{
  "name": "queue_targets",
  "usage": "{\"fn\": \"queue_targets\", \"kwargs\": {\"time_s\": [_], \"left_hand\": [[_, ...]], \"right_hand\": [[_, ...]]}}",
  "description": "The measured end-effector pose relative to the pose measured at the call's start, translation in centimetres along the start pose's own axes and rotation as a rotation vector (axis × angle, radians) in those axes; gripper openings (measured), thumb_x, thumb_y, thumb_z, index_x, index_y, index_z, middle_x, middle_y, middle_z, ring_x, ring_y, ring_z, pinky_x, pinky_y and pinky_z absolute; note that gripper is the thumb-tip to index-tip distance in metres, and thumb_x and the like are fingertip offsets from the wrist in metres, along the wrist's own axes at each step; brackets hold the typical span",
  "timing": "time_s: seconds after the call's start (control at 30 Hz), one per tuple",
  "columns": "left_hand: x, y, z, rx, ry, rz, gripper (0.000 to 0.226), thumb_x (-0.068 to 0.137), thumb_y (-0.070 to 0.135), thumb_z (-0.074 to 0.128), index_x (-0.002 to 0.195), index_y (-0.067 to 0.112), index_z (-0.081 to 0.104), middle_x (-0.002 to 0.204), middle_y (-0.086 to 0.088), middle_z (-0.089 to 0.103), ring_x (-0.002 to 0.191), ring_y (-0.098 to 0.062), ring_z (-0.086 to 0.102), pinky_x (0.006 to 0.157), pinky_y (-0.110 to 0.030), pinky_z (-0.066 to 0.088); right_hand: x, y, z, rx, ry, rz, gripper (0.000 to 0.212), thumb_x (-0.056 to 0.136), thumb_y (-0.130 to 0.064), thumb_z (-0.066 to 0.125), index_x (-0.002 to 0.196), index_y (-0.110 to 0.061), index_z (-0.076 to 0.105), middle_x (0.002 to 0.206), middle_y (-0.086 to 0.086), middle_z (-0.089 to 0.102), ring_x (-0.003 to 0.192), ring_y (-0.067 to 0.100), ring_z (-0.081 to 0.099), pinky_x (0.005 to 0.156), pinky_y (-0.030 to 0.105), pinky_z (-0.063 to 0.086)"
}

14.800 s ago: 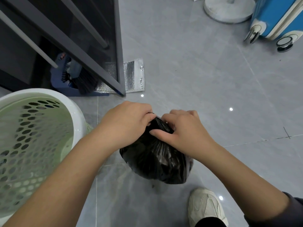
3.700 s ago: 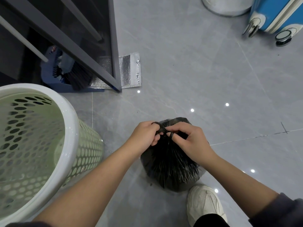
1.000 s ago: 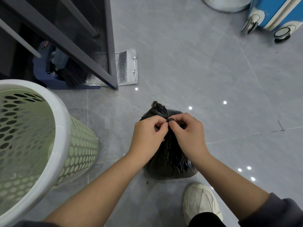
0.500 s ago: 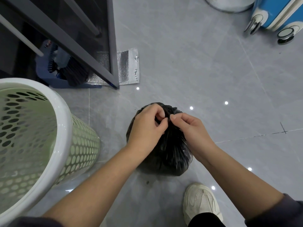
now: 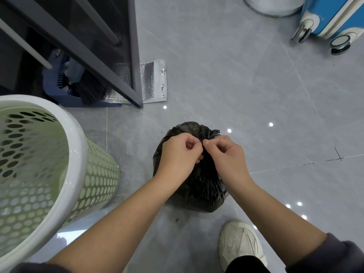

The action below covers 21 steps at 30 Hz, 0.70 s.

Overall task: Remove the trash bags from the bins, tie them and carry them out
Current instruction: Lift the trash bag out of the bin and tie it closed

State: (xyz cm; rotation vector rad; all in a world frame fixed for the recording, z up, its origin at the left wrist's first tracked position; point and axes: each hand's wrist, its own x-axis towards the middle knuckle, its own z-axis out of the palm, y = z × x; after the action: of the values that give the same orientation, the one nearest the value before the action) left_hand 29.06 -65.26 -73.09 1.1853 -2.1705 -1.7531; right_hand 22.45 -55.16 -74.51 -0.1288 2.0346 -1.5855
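Note:
A full black trash bag (image 5: 199, 191) sits on the grey tiled floor in front of me. My left hand (image 5: 178, 154) and my right hand (image 5: 226, 156) meet over its gathered top, each pinching the black plastic between thumb and fingers. The knot itself is hidden between my fingertips. To the left stands a pale green perforated bin (image 5: 39, 174) with a white rim, with no bag in it.
A dark glass-fronted cabinet (image 5: 98, 46) stands at the back left, with a blue dustpan and brush (image 5: 74, 89) and a silver foil pouch (image 5: 155, 81) at its foot. A blue suitcase (image 5: 331, 18) and a round white base (image 5: 273, 5) lie far right. My white shoe (image 5: 240, 245) is below the bag.
My fingertips have drawn together at the bag's neck and pinch it tighter. The bag and the bin stay in place; the view shifted slightly.

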Motion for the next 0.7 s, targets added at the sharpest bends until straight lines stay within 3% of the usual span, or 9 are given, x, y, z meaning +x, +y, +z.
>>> {"fn": "queue_targets", "kwargs": {"time_s": [0.17, 0.23, 0.33, 0.4, 0.53, 0.7], "left_hand": [[-0.4, -0.5, 0.4, 0.246, 0.093, 0.183, 0.006, 0.084, 0.013, 0.058, 0.08, 0.015, 0.062, 0.071, 0.004, 0.064, 0.066, -0.01, 0.061, 0.066, -0.026, 0.051], [-0.4, -0.7, 0.3, 0.299, 0.097, 0.259, 0.005, 0.086, 0.013, 0.055, 0.083, 0.014, 0.059, 0.074, 0.005, 0.061, 0.069, -0.01, 0.057, 0.065, -0.026, 0.048], [-0.4, -1.0, 0.0, 0.301, 0.089, 0.291, 0.004, 0.088, 0.013, 0.052, 0.085, 0.014, 0.055, 0.074, 0.003, 0.059, 0.068, -0.013, 0.056, 0.065, -0.03, 0.047], [-0.2, -1.1, -0.3, 0.279, 0.078, 0.295, 0.004, 0.089, 0.013, 0.05, 0.086, 0.015, 0.053, 0.073, 0.0, 0.06, 0.068, -0.016, 0.059, 0.067, -0.035, 0.05], [0.2, -1.2, -0.7, 0.242, 0.052, 0.304, 0.005, 0.09, 0.014, 0.047, 0.088, 0.016, 0.051, 0.074, -0.005, 0.062, 0.071, -0.023, 0.064, 0.068, -0.046, 0.054], [1.0, -1.0, -1.7, 0.303, -0.021, 0.326, 0.005, 0.091, 0.015, 0.046, 0.088, 0.018, 0.049, 0.073, -0.005, 0.061, 0.072, -0.023, 0.063, 0.068, -0.046, 0.052]], "right_hand": [[0.4, 0.6, 0.2, -0.027, 0.052, 0.067, 0.022, 0.085, -0.02, 0.064, 0.063, -0.016, 0.066, 0.095, 0.001, 0.067, 0.085, 0.012, 0.064, 0.081, 0.031, 0.053], [0.6, 0.5, 0.1, -0.041, 0.008, 0.064, 0.021, 0.087, -0.018, 0.06, 0.067, -0.014, 0.066, 0.087, -0.002, 0.068, 0.079, 0.01, 0.062, 0.076, 0.029, 0.051], [0.6, 0.4, 0.0, -0.084, -0.069, 0.039, 0.017, 0.088, -0.012, 0.051, 0.076, -0.009, 0.062, 0.071, -0.001, 0.061, 0.068, 0.01, 0.054, 0.067, 0.029, 0.045], [0.5, 0.7, 0.0, -0.177, -0.123, -0.021, 0.01, 0.086, -0.008, 0.05, 0.084, -0.01, 0.06, 0.073, 0.005, 0.059, 0.067, 0.011, 0.051, 0.066, 0.03, 0.044], [0.2, 1.0, 0.1, -0.254, -0.16, -0.1, 0.01, 0.081, -0.004, 0.053, 0.088, -0.01, 0.057, 0.077, 0.003, 0.06, 0.067, 0.009, 0.052, 0.063, 0.019, 0.043], [0.5, 1.2, 0.4, -0.324, -0.216, -0.217, 0.02, 0.079, -0.029, 0.067, 0.092, -0.014, 0.062, 0.086, 0.004, 0.065, 0.082, 0.019, 0.062, 0.072, 0.033, 0.052]]}}
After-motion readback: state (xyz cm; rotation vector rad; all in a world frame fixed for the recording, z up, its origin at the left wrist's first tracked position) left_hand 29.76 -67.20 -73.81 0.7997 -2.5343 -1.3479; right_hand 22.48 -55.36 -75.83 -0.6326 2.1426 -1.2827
